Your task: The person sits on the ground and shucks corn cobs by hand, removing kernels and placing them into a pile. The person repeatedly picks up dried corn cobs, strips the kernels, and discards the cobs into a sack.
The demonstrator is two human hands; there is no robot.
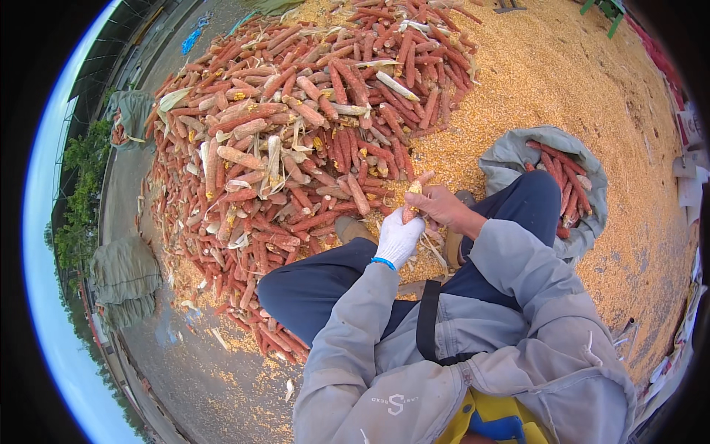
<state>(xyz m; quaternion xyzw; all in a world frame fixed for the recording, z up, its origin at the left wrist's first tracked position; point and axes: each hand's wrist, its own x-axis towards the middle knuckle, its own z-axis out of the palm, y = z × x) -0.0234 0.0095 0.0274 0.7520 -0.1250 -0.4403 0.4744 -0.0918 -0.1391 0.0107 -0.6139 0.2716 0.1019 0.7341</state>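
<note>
Between my knees, a corn cob (pixel 414 194) with some yellow kernels on it is held in both hands. My left hand (pixel 399 236), in a white knitted glove with a blue band at the wrist, grips its lower end. The bare fingers of my right hand (pixel 442 206) press against the cob's side, thumb across it. Just beyond my hands lies a large heap of reddish corn cobs (pixel 310 127), mostly stripped, some with bits of husk and kernels. By my right knee stands a grey-green woven sack (pixel 505 150), its mouth turned down, with several bare cobs (pixel 566 183) inside.
Loose corn kernels (pixel 560 89) spread over the ground on the right. Filled sacks (pixel 125 272) stand on the pavement at left, and another sack (pixel 132 119) holds cobs farther up. Blue cord (pixel 192 40) lies beyond the heap. My shoes (pixel 353 228) rest at the heap's edge.
</note>
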